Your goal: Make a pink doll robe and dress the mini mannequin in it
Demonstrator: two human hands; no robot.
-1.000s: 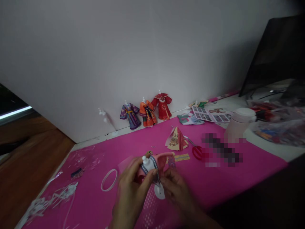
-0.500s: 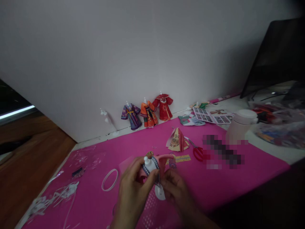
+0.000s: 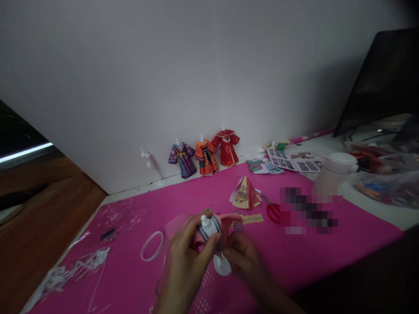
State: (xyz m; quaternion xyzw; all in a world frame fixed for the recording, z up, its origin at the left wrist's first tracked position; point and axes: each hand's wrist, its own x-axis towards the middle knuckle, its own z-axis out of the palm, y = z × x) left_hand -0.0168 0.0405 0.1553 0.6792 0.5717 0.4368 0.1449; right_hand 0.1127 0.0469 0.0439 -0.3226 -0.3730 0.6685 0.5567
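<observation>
My left hand [image 3: 186, 257] is closed around a small white doll mannequin [image 3: 206, 223] that wears a pink doll garment [image 3: 227, 221] with grey, white-dotted trim along the collar. The mannequin is tilted, its neck knob toward the wall and its round white base [image 3: 222, 265] toward me. My right hand [image 3: 244, 255] is pinched at the garment's front, just above the base; what lies between its fingertips is hidden. Beyond the hands are a yellow strip [image 3: 252, 218], a folded cream and red doll garment [image 3: 244, 195] and red-handled scissors [image 3: 272, 211].
Three dressed doll mannequins, in purple [image 3: 183, 160], orange [image 3: 206, 158] and red [image 3: 228, 148], stand by the wall beside a bare one [image 3: 149, 162]. A white ring [image 3: 152, 246] and white ribbons [image 3: 81, 266] lie left. A lidded bottle [image 3: 334, 174] and printed sheets [image 3: 294, 160] are right.
The view has shifted slightly, so everything sits a little further right. Both hands keep nearly the same hold, with the right fingers moving slightly at the garment's front.
</observation>
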